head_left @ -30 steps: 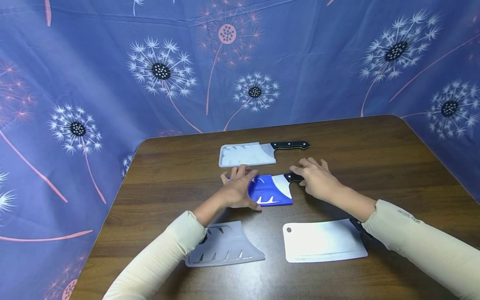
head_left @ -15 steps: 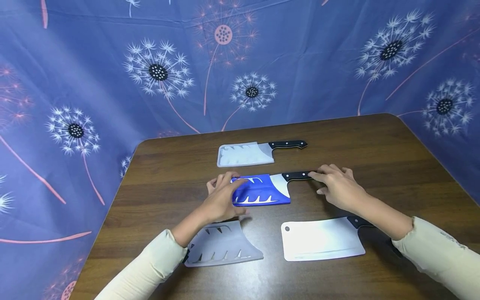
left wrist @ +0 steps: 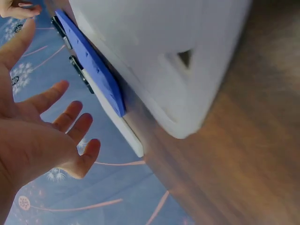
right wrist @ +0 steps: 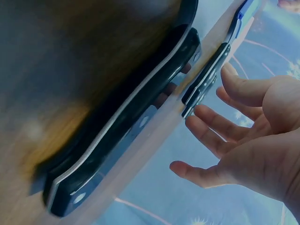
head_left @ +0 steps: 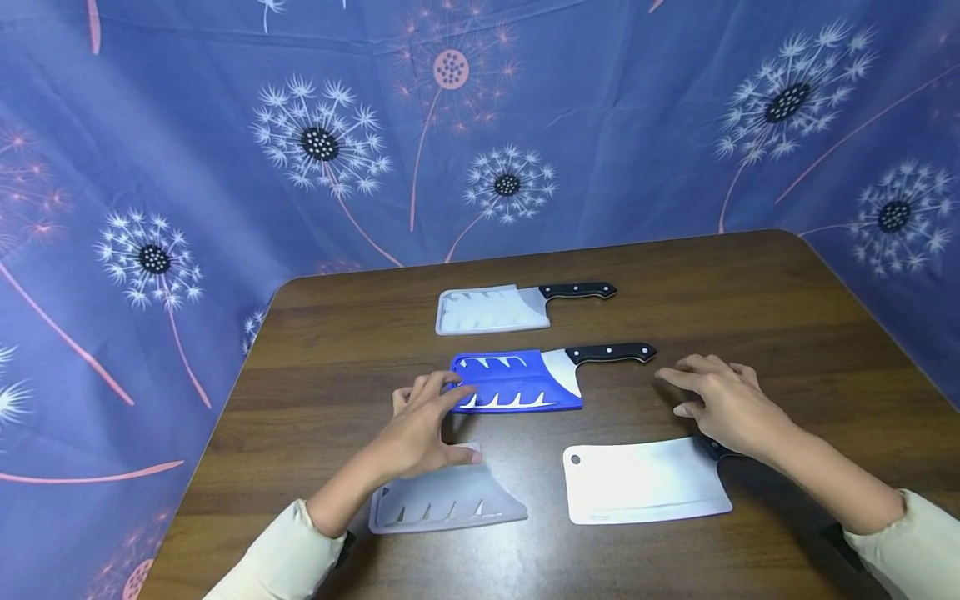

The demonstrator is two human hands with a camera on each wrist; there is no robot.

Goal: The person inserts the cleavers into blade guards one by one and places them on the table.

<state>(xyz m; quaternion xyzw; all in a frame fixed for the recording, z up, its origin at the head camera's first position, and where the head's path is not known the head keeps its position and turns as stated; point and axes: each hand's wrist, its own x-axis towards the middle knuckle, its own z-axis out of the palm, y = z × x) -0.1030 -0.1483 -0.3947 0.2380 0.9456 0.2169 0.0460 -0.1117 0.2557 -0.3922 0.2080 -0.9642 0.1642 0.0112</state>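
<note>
My left hand (head_left: 420, 429), fingers spread and holding nothing, hovers over the grey blade sheath (head_left: 450, 504). In the head view its fingertips overlap the left end of the blue sheath (head_left: 487, 382), which covers most of a cleaver's blade. That cleaver's black handle (head_left: 611, 352) points right. My right hand (head_left: 731, 404), loosely bent and holding nothing, is to the right of that handle. It partly hides the black handle of a bare cleaver (head_left: 645, 483) lying at the front right; the right wrist view shows this handle (right wrist: 126, 122) close up.
At the back of the wooden table (head_left: 360, 317) lies another cleaver in a white sheath (head_left: 491, 310), handle to the right. A blue cloth with dandelion prints (head_left: 585, 108) hangs behind the table and along its sides.
Both hands have drawn away from the blue-sheathed cleaver: the left one left and toward the front, the right one right and toward the front. The cleavers and sheaths stay in place.
</note>
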